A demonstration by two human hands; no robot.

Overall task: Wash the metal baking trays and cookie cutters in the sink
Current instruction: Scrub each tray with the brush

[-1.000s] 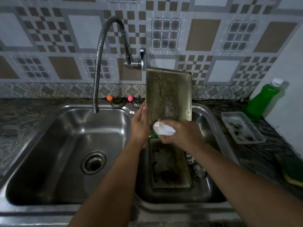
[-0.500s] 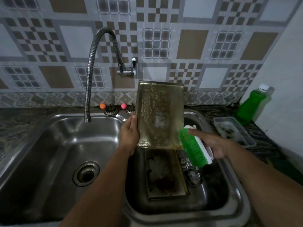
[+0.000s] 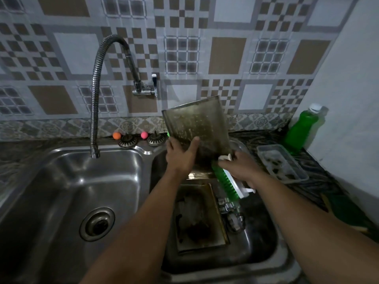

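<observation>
Baking trays are what we have in the right basin of the double sink (image 3: 61, 181). No brand, label or writing can be read on anything before us. Going from the largest thing down, the steel sink fills the lower frame; its left basin shows only a round drain (image 3: 97, 224), under the spout of a flexible coiled faucet (image 3: 96, 95) fixed to the patterned tile wall (image 3: 225, 54). We hold one stained baking tray (image 3: 196, 130) tilted on end above the right basin, and a second tray (image 3: 200, 218), blackened with burnt residue, lies flat on that basin's floor beneath it. Our left hand (image 3: 180, 155) grips the raised tray at its lower left edge, thumb across the face. Our right hand (image 3: 239, 166) is closed round a white-backed scrub brush (image 3: 227, 184) with green bristles, its tip touching the raised tray's lower right corner. Our forearms hide much of the basin's front. Beside the flat tray lie some small shiny metal pieces (image 3: 230, 212), too dim to identify. On the dark counter to the right sit a clear plastic container (image 3: 282, 163) and a green bottle (image 3: 303, 126) with a white cap; its label cannot be made out. Behind the sink rest two strainer plugs (image 3: 127, 140), with orange and pink knobs.
</observation>
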